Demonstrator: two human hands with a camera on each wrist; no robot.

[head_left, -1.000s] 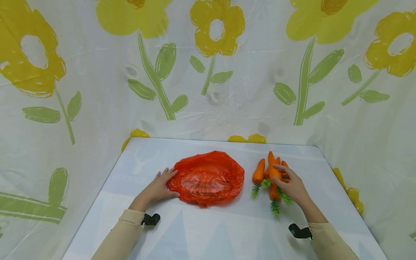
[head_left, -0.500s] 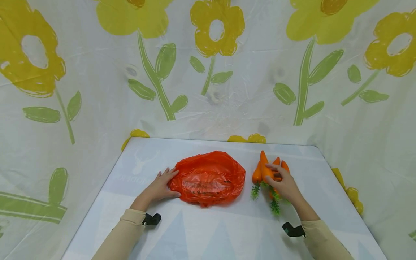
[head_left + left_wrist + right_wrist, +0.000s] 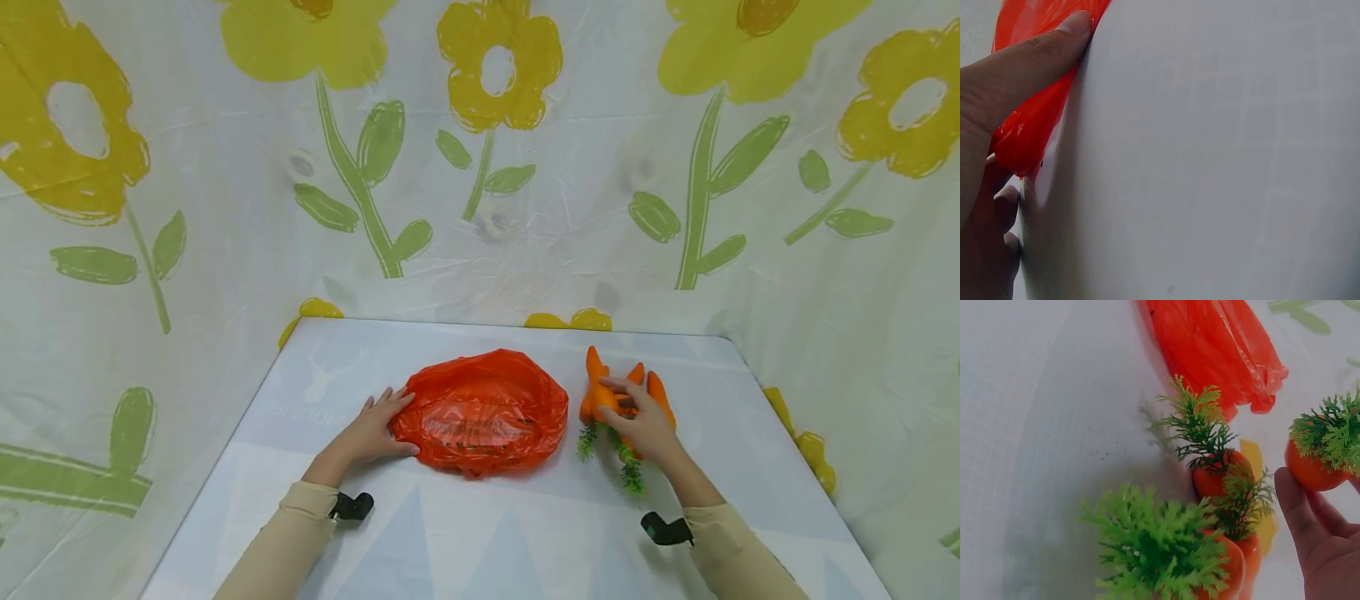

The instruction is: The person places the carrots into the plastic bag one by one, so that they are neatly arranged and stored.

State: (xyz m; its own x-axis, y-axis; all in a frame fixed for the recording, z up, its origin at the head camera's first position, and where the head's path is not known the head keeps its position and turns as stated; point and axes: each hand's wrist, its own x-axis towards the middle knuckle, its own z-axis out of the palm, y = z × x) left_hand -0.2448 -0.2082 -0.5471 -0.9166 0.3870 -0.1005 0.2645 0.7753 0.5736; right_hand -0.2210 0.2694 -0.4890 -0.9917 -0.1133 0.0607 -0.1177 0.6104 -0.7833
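Observation:
My right hand grips an orange toy carrot with green leaves, held just over the other carrots. In the right wrist view, thumb and fingers pinch that carrot below its leafy top, raised apart from several carrots on the table. A red plastic bag lies with its mouth spread wide in the middle. On its left edge my left hand rests with fingers spread. The left wrist view shows the thumb lying straight along the red plastic; the fingertips are partly hidden.
The white table has faint blue triangles printed on it. Behind and beside it hangs a white curtain with yellow flowers. Black wrist cameras sit on both forearms.
My right hand has moved left with the carrot, from above the middle of the pile to its left side, closer to the bag. The left hand and the bag have hardly moved.

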